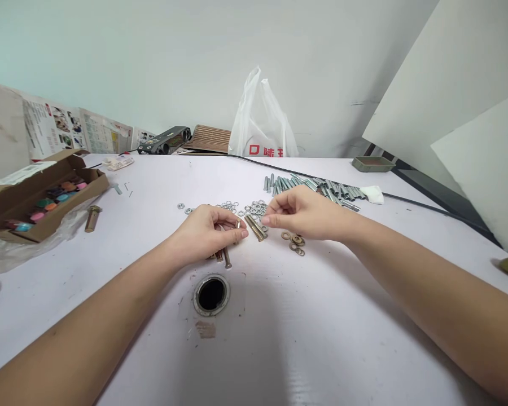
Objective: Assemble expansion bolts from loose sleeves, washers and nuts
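In the head view, the round hole [211, 295] in the table [322, 338] serves as my landmark. The left hand [206, 232] is just beyond the hole; its thumb and fingers are closed around a brass-coloured bolt [238, 224], of which only the end shows. The right hand [311, 213] is beyond the hole and to its right, with thumb and forefinger nearly together; whether something is pinched there, I cannot tell.

Loose bolts [254, 228] lie between the hands, beyond and right of the hole. Farther beyond it are silver washers [258, 208]; brown washers [297, 241] lie well to its right.

In my judgement, the held bolt could slip, because only fingertips seem to hold its end. If dropped, it could roll towards the hole and perhaps fall in. The right hand could also scatter washers, being so near to them.
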`<state>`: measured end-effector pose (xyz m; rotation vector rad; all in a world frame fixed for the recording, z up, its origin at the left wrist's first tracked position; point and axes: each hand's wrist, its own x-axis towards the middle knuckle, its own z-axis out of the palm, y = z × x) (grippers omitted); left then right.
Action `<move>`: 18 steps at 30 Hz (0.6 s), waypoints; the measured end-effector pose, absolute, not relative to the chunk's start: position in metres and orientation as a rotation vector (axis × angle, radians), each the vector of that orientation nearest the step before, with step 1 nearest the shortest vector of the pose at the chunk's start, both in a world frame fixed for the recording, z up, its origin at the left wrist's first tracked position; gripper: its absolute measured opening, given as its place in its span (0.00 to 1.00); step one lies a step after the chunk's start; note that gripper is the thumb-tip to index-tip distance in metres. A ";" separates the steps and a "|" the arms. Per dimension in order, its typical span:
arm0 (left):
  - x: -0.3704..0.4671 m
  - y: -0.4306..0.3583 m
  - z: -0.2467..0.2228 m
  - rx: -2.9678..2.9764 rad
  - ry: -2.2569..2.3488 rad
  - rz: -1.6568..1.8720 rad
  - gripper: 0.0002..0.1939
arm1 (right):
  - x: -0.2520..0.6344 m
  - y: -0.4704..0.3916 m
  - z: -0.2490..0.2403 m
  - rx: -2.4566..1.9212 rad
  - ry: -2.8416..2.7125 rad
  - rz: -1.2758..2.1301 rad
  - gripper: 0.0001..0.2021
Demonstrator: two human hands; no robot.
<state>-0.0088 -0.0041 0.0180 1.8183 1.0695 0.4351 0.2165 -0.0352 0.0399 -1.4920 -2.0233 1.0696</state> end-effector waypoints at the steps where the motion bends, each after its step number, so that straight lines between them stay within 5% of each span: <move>1: -0.009 -0.004 0.018 1.819 1.061 0.432 0.15 | 0.209 -0.035 0.041 -1.442 -1.947 1.093 0.17; 13: -0.013 0.000 0.015 1.831 1.031 0.403 0.13 | 0.175 -0.031 0.024 -1.540 -1.688 1.338 0.28; 18: -0.015 0.001 0.015 1.803 1.035 0.396 0.14 | 0.192 -0.023 0.031 -1.637 -1.857 0.974 0.27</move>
